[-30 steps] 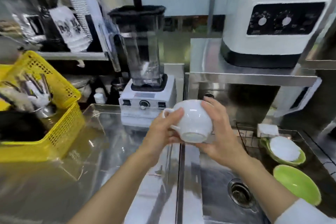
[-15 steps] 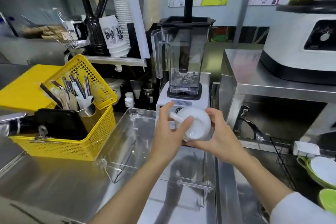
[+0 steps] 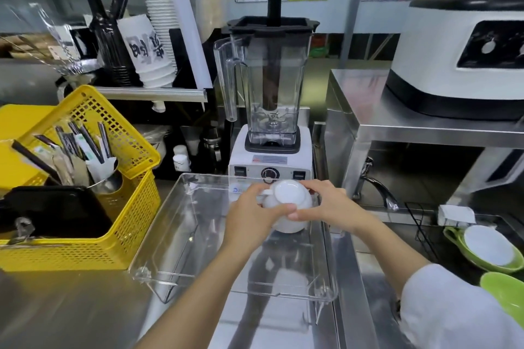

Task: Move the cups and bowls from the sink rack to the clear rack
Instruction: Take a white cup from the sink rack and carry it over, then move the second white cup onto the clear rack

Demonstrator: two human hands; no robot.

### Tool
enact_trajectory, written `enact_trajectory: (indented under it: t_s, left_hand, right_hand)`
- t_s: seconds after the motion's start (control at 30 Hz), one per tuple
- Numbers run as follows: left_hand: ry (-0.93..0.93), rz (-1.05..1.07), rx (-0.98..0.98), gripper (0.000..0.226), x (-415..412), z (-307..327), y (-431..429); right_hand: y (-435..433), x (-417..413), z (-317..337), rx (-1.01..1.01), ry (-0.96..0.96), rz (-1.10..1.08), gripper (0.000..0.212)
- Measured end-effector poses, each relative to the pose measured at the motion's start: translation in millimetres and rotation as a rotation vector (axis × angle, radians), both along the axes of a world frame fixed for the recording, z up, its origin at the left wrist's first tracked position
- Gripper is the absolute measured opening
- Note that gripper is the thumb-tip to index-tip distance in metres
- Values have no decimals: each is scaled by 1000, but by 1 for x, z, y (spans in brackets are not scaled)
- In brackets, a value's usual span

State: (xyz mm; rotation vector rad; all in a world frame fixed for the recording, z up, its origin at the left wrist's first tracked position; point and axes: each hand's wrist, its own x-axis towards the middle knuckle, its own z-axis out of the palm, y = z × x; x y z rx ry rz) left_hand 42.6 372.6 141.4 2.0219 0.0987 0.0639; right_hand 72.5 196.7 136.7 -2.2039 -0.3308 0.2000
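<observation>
Over the last second the white cup (image 3: 286, 205) has travelled from above the sink edge to the far right part of the clear rack (image 3: 181, 238), and it has been turned over on the way: its foot ring now faces up and its rim points down at the rack floor. Both hands are closed on it, the left hand (image 3: 249, 217) wrapping the side at 9 o'clock by the handle, the right hand (image 3: 326, 205) curled over from 3 o'clock, with the thumbs meeting at the cup's near side. Whether the rim already rests on the rack floor cannot be told; it looks either touching or just above. The view has also swung left, so the sink rack (image 3: 419, 224) now sits at the 3 o'clock edge of the picture, with a white bowl (image 3: 489, 245) nested in a green bowl (image 3: 456, 241) and a second green bowl (image 3: 504, 292) at 4 o'clock. I judge the first cup nearly placed, on a rack that otherwise looks empty, standing on the steel surface (image 3: 71, 306); the bowls are yet to be moved.
</observation>
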Motion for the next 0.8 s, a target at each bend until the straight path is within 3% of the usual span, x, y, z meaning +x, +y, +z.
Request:
enact_trajectory:
  t_s: [0.2,0.33,0.43,0.5,0.6,0.8]
  left_hand:
    - [-14,26,292,60,2,0,-7]
    - [63,-2,679,69,5,11,-11]
    - [-177,63,887,66,2,28,-24]
    - [-355,40,782,60,-3,37,-42]
    - [-461,-109,565,59,-11,44,-81]
    - [-525,-376,491,58,-19,27,-177]
  right_hand:
    - [-5,6,-7,-3,-26,-35,64]
    - [-7,-1,-3,-73,-87,-37,73]
    - [-16,-9,2,-172,-251,-41,84]
    - [-31,-16,8,-146,-312,-68,85]
    - [-67,-26,14,-109,-323,-130,86]
    - [-161,-49,6,-115,-294,-310,81]
